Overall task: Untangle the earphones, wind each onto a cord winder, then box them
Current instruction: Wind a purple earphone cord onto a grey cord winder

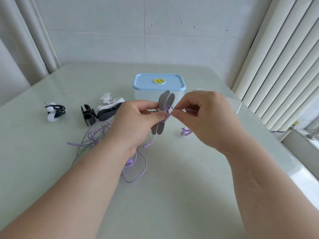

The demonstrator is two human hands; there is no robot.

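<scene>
A grey cord winder [164, 100] is upright above the table, pinched at its middle by my left hand [136, 121]. A few turns of purple earphone cord [96, 135] wrap its waist. My right hand [207, 116] pinches a strand of that cord just right of the winder. The rest of the cord lies loose on the table under my left wrist, with its jack plug [145, 146] and an earbud [129, 162] showing. A clear box with a blue lid [158, 83] stands behind my hands, lid on.
Left of my hands lie a white and black winder [54, 111], a black winder [88, 114] and a pile of white and dark winders [108, 107]. A small purple piece [185, 131] lies right of centre. A clear object [233, 104] sits near the right table edge.
</scene>
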